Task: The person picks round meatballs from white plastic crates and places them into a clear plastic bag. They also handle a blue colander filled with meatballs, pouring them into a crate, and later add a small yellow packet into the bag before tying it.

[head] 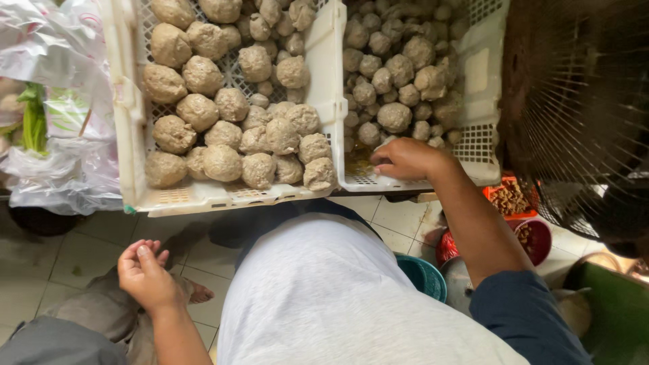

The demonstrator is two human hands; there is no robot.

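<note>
**Right hand at the near corner of the right crate**

The right hand [405, 159] rests palm-down inside the right crate [483, 74], at its near left corner. The fingers are curled over something small; whether they grasp a ball cannot be told, since the fingertips hide it. The nearest small meatballs [394, 117] lie just beyond the knuckles, heaped toward the crate's far side.

The left hand [145, 274] hangs released and empty, fingers loosely bent, below the left crate [128, 108] and above the tiled floor [40, 263].

To pick well here, judge as follows: close the fingertips around one ball only, lift straight up, and keep the wrist clear of the crate's rim.

The balls are round and show no long axis or heading. The right crate's long axis runs away from the person, parallel to the left crate, which touches it and holds large meatballs [223, 162]. Left of that crate lie plastic bags [61, 162].
</note>
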